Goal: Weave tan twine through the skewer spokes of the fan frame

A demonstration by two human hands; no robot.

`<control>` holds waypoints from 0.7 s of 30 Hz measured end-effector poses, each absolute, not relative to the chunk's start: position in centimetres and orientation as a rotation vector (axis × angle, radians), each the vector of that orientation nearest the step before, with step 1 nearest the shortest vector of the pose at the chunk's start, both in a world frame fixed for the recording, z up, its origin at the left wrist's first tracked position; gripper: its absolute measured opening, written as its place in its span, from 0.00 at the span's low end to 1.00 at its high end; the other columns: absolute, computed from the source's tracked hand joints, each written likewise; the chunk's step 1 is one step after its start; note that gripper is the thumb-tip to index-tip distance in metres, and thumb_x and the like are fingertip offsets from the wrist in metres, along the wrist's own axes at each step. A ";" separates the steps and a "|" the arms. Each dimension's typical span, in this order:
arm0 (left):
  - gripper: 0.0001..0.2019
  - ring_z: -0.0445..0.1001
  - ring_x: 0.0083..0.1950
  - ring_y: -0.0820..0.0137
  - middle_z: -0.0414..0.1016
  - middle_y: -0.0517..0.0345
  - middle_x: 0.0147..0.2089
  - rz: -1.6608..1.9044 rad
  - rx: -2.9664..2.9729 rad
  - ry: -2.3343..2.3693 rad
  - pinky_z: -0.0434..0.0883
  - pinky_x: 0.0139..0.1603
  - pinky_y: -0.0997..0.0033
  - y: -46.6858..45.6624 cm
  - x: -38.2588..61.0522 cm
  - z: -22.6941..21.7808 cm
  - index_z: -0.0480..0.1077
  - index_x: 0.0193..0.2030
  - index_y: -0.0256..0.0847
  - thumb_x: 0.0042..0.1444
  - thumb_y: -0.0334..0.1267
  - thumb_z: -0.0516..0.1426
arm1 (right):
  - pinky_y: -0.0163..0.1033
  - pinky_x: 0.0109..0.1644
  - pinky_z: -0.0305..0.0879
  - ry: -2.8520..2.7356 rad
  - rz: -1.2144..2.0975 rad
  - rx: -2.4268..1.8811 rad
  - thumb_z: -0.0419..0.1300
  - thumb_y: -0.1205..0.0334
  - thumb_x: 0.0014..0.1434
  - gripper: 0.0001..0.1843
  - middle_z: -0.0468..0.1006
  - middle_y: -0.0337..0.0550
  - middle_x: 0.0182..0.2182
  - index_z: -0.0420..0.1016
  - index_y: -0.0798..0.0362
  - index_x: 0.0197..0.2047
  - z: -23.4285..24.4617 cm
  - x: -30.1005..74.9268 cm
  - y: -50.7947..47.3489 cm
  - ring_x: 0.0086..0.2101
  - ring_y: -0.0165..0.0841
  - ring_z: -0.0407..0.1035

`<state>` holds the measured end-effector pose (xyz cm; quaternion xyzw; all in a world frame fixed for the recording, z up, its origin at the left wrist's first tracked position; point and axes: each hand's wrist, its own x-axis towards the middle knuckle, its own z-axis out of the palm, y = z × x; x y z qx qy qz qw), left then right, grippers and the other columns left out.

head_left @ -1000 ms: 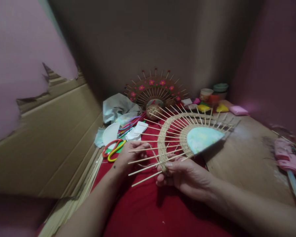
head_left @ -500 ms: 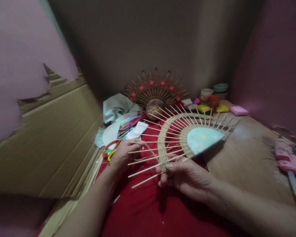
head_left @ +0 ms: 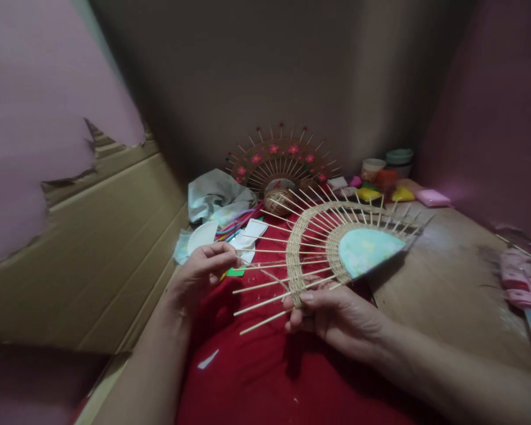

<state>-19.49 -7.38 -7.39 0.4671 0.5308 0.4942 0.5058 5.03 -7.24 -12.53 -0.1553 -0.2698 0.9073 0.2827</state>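
A half-round fan [head_left: 297,248] of thin wooden sticks, woven with twine in two bands, tilts in front of me. Pale blue-green covering fills its centre [head_left: 369,251]. My right hand [head_left: 336,313] grips the lower end of the outer woven band, thumb on top and fingers underneath. Out to the left, my left hand [head_left: 212,260] pinches a strand of twine [head_left: 269,273], which runs taut across the stick ends to the band by my right thumb. Beyond the fan's sticks lies a ball of twine [head_left: 278,202].
A finished fan with pink flowers [head_left: 274,149] leans at the back wall. Crumpled cloth [head_left: 216,192], white paper pieces [head_left: 250,239] and coloured packets [head_left: 402,193] lie around. Torn cardboard [head_left: 92,254] stands at left; a pink glue gun [head_left: 520,280] rests at right on the wooden board [head_left: 446,283].
My left hand has drawn back leftward with the twine, pulling it longer and straighter. It now covers most of the scissors. My right hand keeps its hold on the fan.
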 end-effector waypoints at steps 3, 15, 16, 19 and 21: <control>0.07 0.67 0.27 0.76 0.72 0.57 0.27 1.294 1.193 1.369 0.63 0.28 0.79 -7.5 -19.2 -7.0 0.70 0.24 0.35 0.43 0.35 0.64 | 0.44 0.43 0.64 -0.710 2.435 -0.415 0.60 0.70 0.45 0.11 0.77 0.50 0.24 0.78 0.67 0.32 -12.5 5.0 -7.2 0.28 0.35 0.72; 0.06 0.66 0.22 0.78 0.64 0.61 0.19 1.325 0.712 1.081 0.63 0.20 0.83 -6.2 -18.7 -8.9 0.67 0.25 0.33 0.45 0.29 0.61 | 0.42 0.42 0.65 -0.708 2.478 -0.345 0.59 0.71 0.45 0.10 0.78 0.50 0.25 0.78 0.67 0.30 -12.9 5.0 -7.4 0.27 0.35 0.72; 0.05 0.65 0.21 0.79 0.63 0.62 0.19 1.316 0.630 1.052 0.62 0.19 0.84 -6.1 -18.5 -8.9 0.66 0.25 0.33 0.45 0.27 0.61 | 0.42 0.41 0.65 -0.708 2.479 -0.343 0.59 0.70 0.44 0.10 0.78 0.50 0.24 0.78 0.67 0.30 -12.8 5.0 -7.5 0.27 0.35 0.72; 0.06 0.62 0.19 0.82 0.62 0.64 0.19 1.303 0.532 1.010 0.63 0.20 0.85 -5.9 -17.6 -9.1 0.65 0.24 0.34 0.46 0.24 0.58 | 0.42 0.42 0.65 -0.728 2.481 -0.340 0.59 0.70 0.44 0.11 0.78 0.50 0.24 0.78 0.68 0.31 -12.7 5.0 -7.6 0.27 0.34 0.72; 0.06 0.62 0.18 0.81 0.63 0.64 0.19 1.251 0.585 1.027 0.64 0.20 0.82 -5.8 -16.8 -9.3 0.65 0.25 0.34 0.47 0.25 0.59 | 0.42 0.42 0.64 -0.758 2.482 -0.330 0.59 0.68 0.45 0.12 0.77 0.51 0.23 0.77 0.69 0.32 -12.6 4.9 -7.7 0.27 0.34 0.72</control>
